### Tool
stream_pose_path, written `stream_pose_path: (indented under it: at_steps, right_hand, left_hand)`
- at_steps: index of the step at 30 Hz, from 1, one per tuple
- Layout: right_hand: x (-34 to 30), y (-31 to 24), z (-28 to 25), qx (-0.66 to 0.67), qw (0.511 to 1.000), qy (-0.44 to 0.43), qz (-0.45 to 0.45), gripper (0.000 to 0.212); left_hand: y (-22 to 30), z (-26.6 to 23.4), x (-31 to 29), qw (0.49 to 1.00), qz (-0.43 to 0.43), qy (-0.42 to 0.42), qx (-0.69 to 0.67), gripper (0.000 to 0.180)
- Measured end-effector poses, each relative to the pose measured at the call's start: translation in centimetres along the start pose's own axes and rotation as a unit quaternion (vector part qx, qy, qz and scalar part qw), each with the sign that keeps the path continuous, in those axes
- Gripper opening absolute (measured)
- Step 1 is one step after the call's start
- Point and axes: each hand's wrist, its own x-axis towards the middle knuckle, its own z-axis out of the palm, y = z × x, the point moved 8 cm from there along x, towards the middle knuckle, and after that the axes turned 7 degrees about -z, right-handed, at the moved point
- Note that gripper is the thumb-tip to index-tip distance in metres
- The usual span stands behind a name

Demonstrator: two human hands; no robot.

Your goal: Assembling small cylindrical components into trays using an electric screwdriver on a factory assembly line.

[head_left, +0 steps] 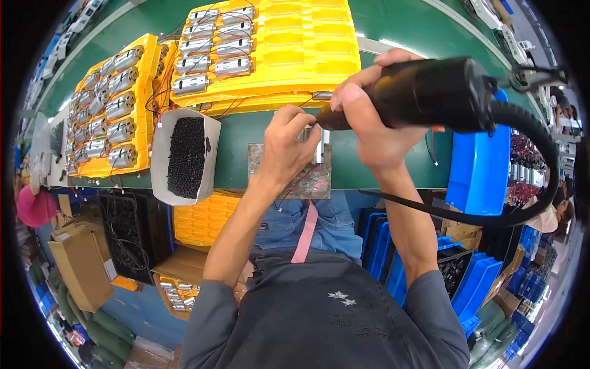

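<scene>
My right hand (375, 117) is wrapped round a black electric screwdriver (430, 95), held sideways with its nose pointing left. At that nose, the closed fingers of my left hand (284, 147) grip a small silver motor (320, 147), mostly hidden behind the fingers. Under the motor lies a worn metal plate (307, 183) at the table's near edge, with thin wires trailing over it. Whether the screwdriver's tip touches a screw cannot be seen.
Left of my hand stands a pale bin (212, 144) of small black screws. Yellow trays (301, 46) with silver motors sit at the back and left. A blue bin (476, 178) is at the right. The screwdriver's thick black cable (547, 184) loops past my right forearm.
</scene>
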Motion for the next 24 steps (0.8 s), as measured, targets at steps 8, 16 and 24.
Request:
stream_pose_path:
  at_steps: [8, 16, 24]
  right_hand:
    - [0.9, 0.5, 0.9, -0.034, 0.999, -0.03, -0.026, 0.028]
    - [0.5, 1.3, 0.7, 0.01, 1.0, -0.005, 0.003, 0.024]
    - [0.6, 1.3, 1.1, -0.044, 0.998, -0.023, -0.05, 0.027]
  left_hand:
    - [-1.1, 0.0, 0.4, 0.998, -0.061, -0.02, -0.019, 0.015]
    - [-1.6, 0.9, 0.3, 0.984, -0.129, -0.122, -0.03, 0.016]
    - [-1.6, 0.9, 0.4, 0.984, -0.118, -0.126, -0.032, 0.019]
